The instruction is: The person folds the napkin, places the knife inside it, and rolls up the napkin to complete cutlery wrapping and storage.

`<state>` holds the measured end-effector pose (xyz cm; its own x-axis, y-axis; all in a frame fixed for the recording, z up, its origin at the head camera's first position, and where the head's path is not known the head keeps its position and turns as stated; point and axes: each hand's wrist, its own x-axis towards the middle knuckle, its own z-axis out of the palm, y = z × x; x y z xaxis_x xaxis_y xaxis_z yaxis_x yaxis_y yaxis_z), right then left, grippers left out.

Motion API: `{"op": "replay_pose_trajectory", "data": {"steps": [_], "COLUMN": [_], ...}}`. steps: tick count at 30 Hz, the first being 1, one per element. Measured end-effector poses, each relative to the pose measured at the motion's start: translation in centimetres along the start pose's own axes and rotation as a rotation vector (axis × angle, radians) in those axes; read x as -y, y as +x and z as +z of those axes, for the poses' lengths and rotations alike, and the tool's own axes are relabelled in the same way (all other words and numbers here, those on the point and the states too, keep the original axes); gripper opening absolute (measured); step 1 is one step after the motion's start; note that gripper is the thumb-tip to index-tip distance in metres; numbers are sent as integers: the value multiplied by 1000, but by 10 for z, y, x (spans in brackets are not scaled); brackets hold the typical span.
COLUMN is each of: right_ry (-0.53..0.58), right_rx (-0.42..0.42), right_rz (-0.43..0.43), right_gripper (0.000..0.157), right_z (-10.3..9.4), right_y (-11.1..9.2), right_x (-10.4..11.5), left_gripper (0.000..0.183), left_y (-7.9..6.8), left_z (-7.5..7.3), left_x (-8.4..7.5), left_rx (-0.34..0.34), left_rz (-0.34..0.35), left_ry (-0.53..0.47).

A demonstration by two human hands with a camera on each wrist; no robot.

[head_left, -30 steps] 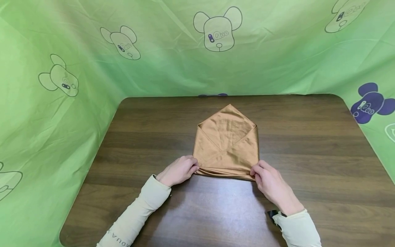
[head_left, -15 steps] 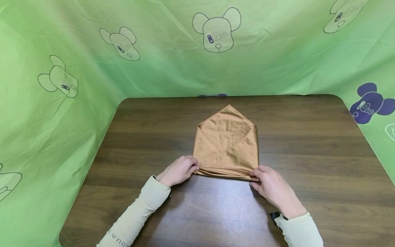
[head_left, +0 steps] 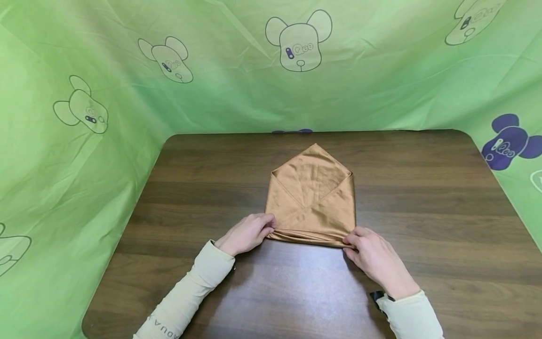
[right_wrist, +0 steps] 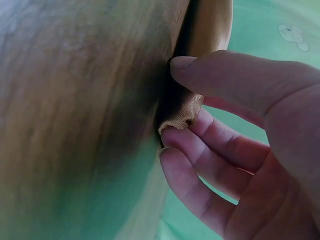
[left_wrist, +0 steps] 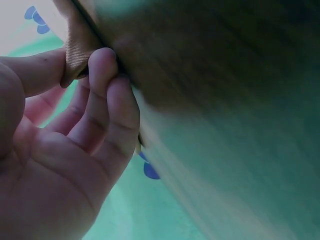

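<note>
A shiny copper-brown cloth (head_left: 313, 197) lies folded on the table, its far end a point and its near edge rolled or folded into a narrow band. At the band's left end my left hand (head_left: 247, 233) pinches the fabric; the left wrist view shows the cloth (left_wrist: 80, 50) between thumb and fingers. My right hand (head_left: 377, 256) grips the band's right end. In the right wrist view, the thumb lies on the near side of the cloth's rolled end (right_wrist: 182, 117) and the fingers curl against its other side.
The dark wooden table (head_left: 203, 179) has rounded corners. Green fabric sheets (head_left: 228, 89) printed with bear-like heads hang behind it and along its sides. Light sleeves cover both forearms, and a black strap (head_left: 377, 297) shows at the right wrist.
My right hand has shifted slightly toward me at the band's right corner, and its thumb has moved to the near edge. The left hand and cloth stay nearly as they were.
</note>
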<state>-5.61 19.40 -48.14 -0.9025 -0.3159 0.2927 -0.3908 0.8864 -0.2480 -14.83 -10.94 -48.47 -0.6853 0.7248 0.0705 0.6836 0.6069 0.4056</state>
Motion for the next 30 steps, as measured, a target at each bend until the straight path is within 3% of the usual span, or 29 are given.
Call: {"op": "replay_pose_trajectory", "data": {"steps": [5,9,21,30], "right_ry": [11,9,15,22], "right_rx": [10,10,60,56], "right_rz": [-4,-12,19,54], "right_gripper": [11,12,12,13], "right_z": [-1,-2,-5,-3], "right_y": [1,1,3,2], "right_x": [0,-1,-2,-4], "left_gripper": [12,14,14,19], "left_y": [-2,-3,-6,-8], "left_z": [1,-1,-4,-8], "left_x": [-1,-1,4,-1], "left_rx": [-2,-11,-30,2], "left_rz": [82,110,114,59], "left_ry": [76,105,81,93]}}
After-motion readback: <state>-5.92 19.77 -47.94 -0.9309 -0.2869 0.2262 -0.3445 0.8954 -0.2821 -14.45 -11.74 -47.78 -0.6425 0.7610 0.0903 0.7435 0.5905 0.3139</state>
